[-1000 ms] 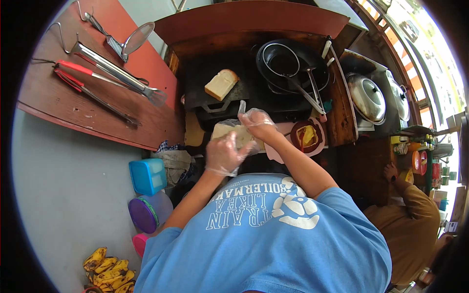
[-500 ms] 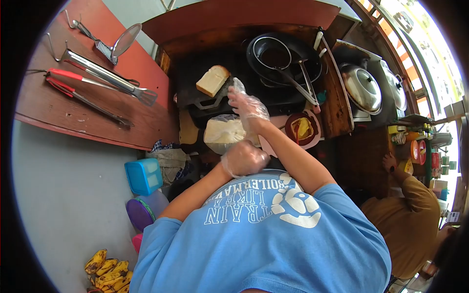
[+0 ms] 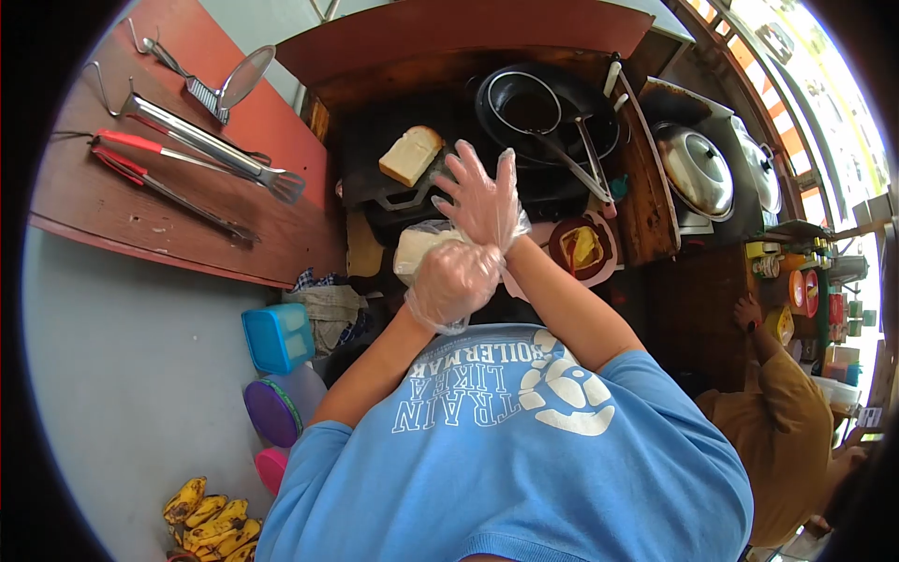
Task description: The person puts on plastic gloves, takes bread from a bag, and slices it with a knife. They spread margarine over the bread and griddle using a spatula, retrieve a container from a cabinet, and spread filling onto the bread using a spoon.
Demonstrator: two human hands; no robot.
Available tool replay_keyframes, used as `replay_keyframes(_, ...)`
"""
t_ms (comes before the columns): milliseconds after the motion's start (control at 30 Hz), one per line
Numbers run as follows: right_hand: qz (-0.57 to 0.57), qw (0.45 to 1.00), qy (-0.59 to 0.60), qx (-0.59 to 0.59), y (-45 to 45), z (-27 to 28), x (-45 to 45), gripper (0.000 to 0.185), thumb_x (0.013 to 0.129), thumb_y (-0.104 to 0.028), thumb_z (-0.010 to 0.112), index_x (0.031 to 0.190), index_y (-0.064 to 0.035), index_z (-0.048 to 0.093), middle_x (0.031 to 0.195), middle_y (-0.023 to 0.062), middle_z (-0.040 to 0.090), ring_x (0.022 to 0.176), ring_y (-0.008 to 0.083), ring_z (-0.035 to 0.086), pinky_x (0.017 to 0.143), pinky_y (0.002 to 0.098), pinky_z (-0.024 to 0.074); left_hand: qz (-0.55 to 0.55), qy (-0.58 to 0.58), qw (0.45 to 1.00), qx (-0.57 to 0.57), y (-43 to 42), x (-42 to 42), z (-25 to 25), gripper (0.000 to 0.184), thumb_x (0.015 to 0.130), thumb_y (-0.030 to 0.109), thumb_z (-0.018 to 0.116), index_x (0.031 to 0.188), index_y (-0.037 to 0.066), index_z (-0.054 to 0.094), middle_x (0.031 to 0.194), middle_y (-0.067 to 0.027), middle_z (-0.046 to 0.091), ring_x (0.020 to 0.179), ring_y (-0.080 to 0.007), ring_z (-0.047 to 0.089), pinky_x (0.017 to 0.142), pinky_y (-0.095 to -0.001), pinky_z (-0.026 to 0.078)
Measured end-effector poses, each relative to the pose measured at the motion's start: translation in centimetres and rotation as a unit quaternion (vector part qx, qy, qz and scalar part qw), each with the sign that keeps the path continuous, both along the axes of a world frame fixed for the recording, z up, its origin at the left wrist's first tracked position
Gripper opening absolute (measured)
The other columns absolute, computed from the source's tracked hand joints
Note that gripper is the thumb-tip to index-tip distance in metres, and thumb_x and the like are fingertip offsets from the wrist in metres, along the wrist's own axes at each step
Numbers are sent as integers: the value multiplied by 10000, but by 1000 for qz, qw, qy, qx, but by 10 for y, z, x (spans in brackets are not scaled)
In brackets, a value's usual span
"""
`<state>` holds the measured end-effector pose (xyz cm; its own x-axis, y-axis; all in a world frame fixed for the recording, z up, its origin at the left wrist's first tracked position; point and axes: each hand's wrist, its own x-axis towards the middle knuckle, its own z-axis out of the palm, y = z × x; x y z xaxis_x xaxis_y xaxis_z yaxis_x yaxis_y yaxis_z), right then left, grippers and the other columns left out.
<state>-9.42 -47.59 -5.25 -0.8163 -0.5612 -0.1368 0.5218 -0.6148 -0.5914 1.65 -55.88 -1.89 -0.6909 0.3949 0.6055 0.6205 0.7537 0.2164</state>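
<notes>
left hand (image 3: 457,281) moved toward bagged bread (image 3: 418,246)

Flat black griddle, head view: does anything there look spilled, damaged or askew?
Slightly askew: the thick, brown-crusted white bread on the griddle lies at an angle to its front edge. No clear spill or damage shows.

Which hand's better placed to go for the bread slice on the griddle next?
Right, I'd say. The right hand is spread open and nearer that bread slice. The left hand sits farther back and looks closed on the right glove's cuff, so it would likely need to let go first.
</notes>
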Motion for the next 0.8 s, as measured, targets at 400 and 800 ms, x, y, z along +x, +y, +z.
replay_keyframes(400,133,460,610,631,-12,-49,53,545,829,-493,687,1092,-16,661,1052,172,674,1032,338,644,885,503,500,341,-125,910,200,-103,-15,-14,255,863,223,754,753,14,659,740,-154,673,652,-302,651,626,-399,506)
replay_keyframes(800,160,486,606,609,62,-10,65,354,936,-406,604,1011,-66,666,885,164,697,810,342,703,663,465,558,351,-315,859,-198,-122,-190,-74,824,719,539,803,1354,133,472,1369,-122,568,1204,-317,613,961,-463,533)
